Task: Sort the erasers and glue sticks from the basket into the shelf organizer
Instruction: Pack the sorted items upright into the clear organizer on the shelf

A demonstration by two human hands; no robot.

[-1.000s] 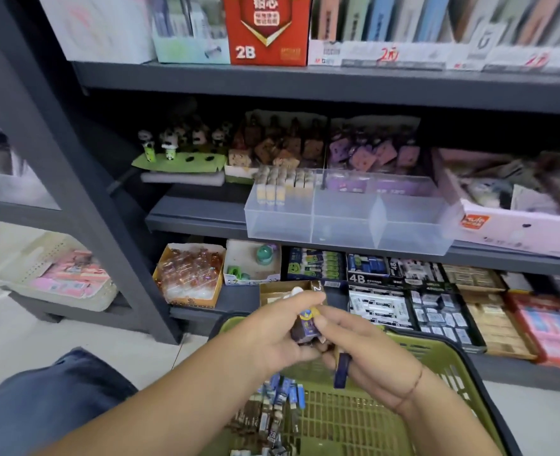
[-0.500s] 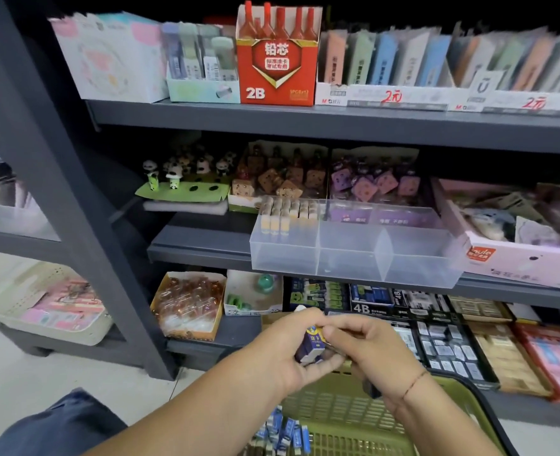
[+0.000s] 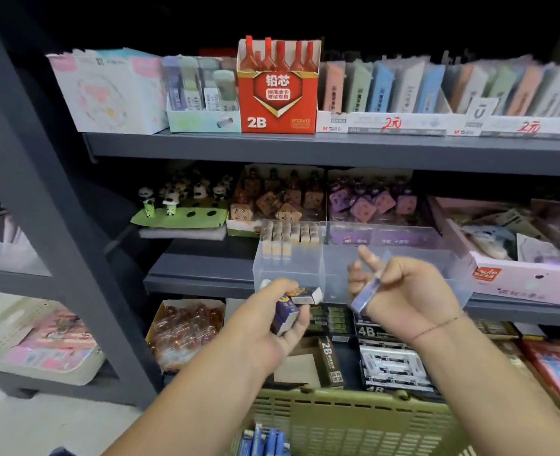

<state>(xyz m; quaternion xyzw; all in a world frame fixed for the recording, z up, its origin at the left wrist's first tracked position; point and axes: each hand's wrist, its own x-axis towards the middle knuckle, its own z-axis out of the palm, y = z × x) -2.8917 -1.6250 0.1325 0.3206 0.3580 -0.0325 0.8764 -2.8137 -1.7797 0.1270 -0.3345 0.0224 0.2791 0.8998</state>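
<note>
Gripping erasers [image 3: 285,315] in left fingers [image 3: 300,327], right fingers [image 3: 369,260] pinching one eraser [image 3: 365,292] near organizer [image 3: 288,271] front edge

Printed on red lead carton [image 3: 278,93], 12 o'clock: "铅芯", "2B". Handwritten on white display tray [image 3: 391,124], 1 o'clock: "2元". On black box [image 3: 365,331], 5 o'clock: "4B".

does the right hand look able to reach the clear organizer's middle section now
Likely yes: the right hand, gripping a purple packet, is just in front of the clear organizer, whose top is open, with nothing between them.
</note>
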